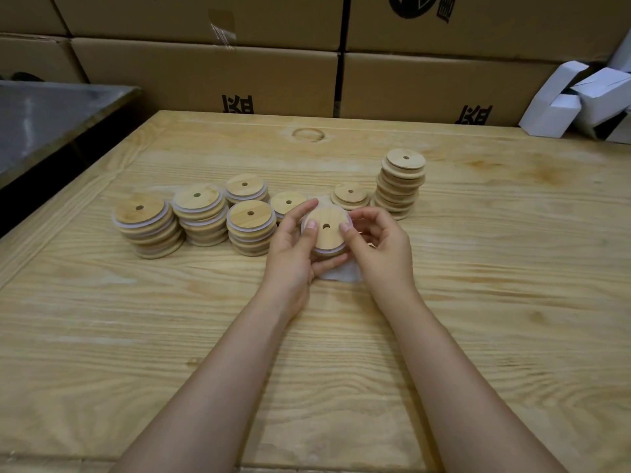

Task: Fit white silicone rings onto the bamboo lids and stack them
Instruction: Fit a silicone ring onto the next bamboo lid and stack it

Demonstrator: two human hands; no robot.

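Head view: the bamboo lid (326, 230) sits between the two hands above the tabletop (478, 302), its flat face tilted up toward the camera and its centre hole showing. The left hand (293, 244) cradles it, thumb on the face and fingers (327, 266) curled under the near edge. The right hand (379, 247) pinches the opposite edge, thumb tip on the face. Both hands are therefore closed on the lid.

The white silicone ring (329, 250) shows as a pale band along the near rim, just above the left fingers, and it looks seated there. How it sits at the far rim is hard to tell.

The nearest ringed stack (251, 227) stands just beside the left fingers on their outer side, while the bare stack (403, 182) lies beyond the right fingers. Stacking would likely go leftward, so the left hand is nearer. Something white (341, 273) lies on the tabletop under the hands.
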